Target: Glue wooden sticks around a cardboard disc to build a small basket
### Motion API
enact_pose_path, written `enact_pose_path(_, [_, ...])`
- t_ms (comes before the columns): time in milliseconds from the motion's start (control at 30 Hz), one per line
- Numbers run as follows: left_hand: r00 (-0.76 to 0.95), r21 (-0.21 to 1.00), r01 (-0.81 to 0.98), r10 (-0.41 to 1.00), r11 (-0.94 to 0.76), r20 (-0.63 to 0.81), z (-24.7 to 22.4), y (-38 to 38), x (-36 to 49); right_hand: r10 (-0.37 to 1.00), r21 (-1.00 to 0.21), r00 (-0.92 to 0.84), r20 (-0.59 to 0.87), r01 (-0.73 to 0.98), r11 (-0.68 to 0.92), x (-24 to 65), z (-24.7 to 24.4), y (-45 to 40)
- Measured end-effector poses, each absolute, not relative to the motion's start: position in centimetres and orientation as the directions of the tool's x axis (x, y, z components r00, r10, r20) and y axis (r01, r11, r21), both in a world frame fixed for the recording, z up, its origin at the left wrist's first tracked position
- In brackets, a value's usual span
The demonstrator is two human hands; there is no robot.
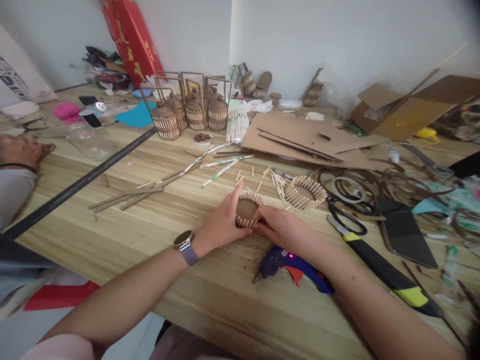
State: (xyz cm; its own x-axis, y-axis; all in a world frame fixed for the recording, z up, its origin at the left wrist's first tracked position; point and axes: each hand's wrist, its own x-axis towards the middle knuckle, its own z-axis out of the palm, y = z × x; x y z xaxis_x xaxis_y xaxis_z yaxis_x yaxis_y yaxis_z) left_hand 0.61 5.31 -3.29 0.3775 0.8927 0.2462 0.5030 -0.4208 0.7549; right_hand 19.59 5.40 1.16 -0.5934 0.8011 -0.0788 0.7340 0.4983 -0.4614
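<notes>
A small round basket (247,207) with a brown cardboard base and a ring of short pale sticks sits between my hands. My left hand (225,215) wraps its left side, thumb at the far rim and fingers at the near edge. At the right edge my right hand (279,225) pinches the rim with its fingertips; any small piece there is hidden. A similar stick ring (305,192) lies to the right, beside loose short sticks (279,185). Below my right wrist is a blue glue gun (292,267) with a lit red light.
Finished lantern-like baskets (195,112) stand at the back. Cardboard (292,132) lies behind my hands. On the right are a yellow-black utility knife (386,270), scissors (347,217) and a phone (405,232). A co-worker's hand (20,152) rests far left.
</notes>
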Motion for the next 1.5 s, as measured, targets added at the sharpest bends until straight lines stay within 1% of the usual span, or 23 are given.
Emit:
enact_pose_path(133, [0.385, 0.757, 0.487, 0.885, -0.435, 0.260, -3.3, 5.3, 0.6, 0.804, -0.462, -0.588, -0.089, 0.739, 0.490, 19.5, 1.3, 5.4])
enact_pose_path(433, [0.383, 0.756, 0.504, 0.893, -0.418, 0.238, -3.4, 5.3, 0.5, 0.808, -0.438, -0.580, -0.104, 0.756, 0.486, 19.5, 1.3, 5.3])
enact_pose_path(667, [0.392, 0.772, 0.491, 0.894, -0.404, 0.218, -3.1, 5.4, 0.5, 0.806, -0.449, -0.587, -0.080, 0.743, 0.496, 19.4, 1.3, 5.4])
enact_pose_path(833, [0.422, 0.768, 0.486, 0.882, -0.417, 0.211, -2.9, 5.5, 0.1, 0.821, -0.482, -0.571, -0.023, 0.726, 0.491, 20.3, 2.5, 4.8])
enact_pose_path(900, [0.421, 0.762, 0.491, 0.881, -0.422, 0.216, -2.9, 5.6, -0.1, 0.834, -0.463, -0.552, -0.015, 0.743, 0.483, 21.3, 3.1, 4.2])
enact_pose_path(967, [0.423, 0.762, 0.493, 0.881, -0.421, 0.213, -2.9, 5.6, -0.3, 0.843, -0.413, -0.536, -0.050, 0.779, 0.471, 22.6, 3.5, 3.4])
enact_pose_path(1067, [0.431, 0.771, 0.477, 0.877, -0.421, 0.213, -3.0, 5.6, -0.5, 0.854, -0.354, -0.495, -0.160, 0.837, 0.418, 24.5, 3.5, 1.9])
enact_pose_path(1167, [0.419, 0.774, 0.484, 0.885, -0.409, 0.205, -3.3, 5.5, -0.3, 0.841, -0.352, -0.455, -0.292, 0.869, 0.348, 25.8, 3.0, 0.8])
enact_pose_path(1233, [0.397, 0.760, 0.500, 0.890, -0.415, 0.225, -3.4, 5.3, -0.1, 0.829, -0.366, -0.438, -0.347, 0.877, 0.310, 26.3, 2.4, 0.3])
enact_pose_path(1367, [0.341, 0.727, 0.521, 0.890, -0.448, 0.304, -3.7, 4.8, 0.6, 0.820, -0.422, -0.432, -0.376, 0.867, 0.264, 26.6, 1.5, 0.1])
enact_pose_path(1500, [0.309, 0.704, 0.544, 0.889, -0.457, 0.339, -3.7, 4.5, 1.1, 0.817, -0.443, -0.454, -0.355, 0.851, 0.280, 26.7, 1.3, 0.0])
